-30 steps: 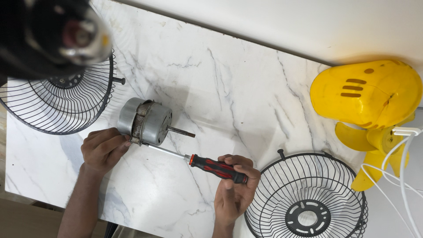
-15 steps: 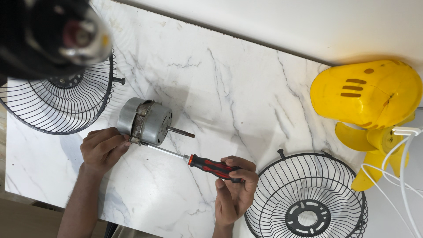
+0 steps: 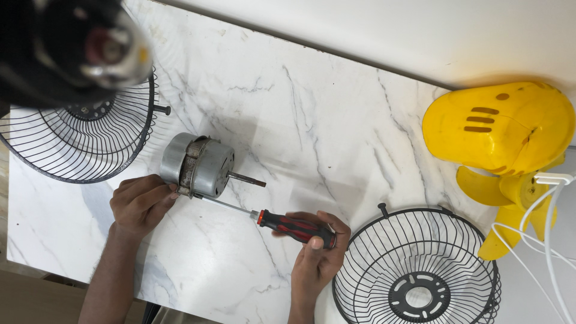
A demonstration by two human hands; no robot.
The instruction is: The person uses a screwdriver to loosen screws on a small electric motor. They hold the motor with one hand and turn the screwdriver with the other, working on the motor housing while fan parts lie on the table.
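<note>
A grey metal fan motor (image 3: 199,165) lies on its side on the white marble table (image 3: 312,120), its shaft pointing right. My left hand (image 3: 141,203) steadies the motor's lower left edge with its fingertips. My right hand (image 3: 316,252) grips the red-and-black handle of a screwdriver (image 3: 282,223). The screwdriver's thin shaft runs up and left, its tip touching the motor's lower rim beside my left fingers.
A black wire fan guard (image 3: 81,141) lies at the left, another black guard (image 3: 418,271) at the lower right. A yellow fan housing (image 3: 498,129) with yellow blades (image 3: 510,204) and a white cable (image 3: 555,240) sits at the right. A dark blurred object (image 3: 66,48) fills the top left.
My right hand has shifted its hold slightly on the screwdriver handle; the tool stays against the motor. My left hand and the motor have not moved.
</note>
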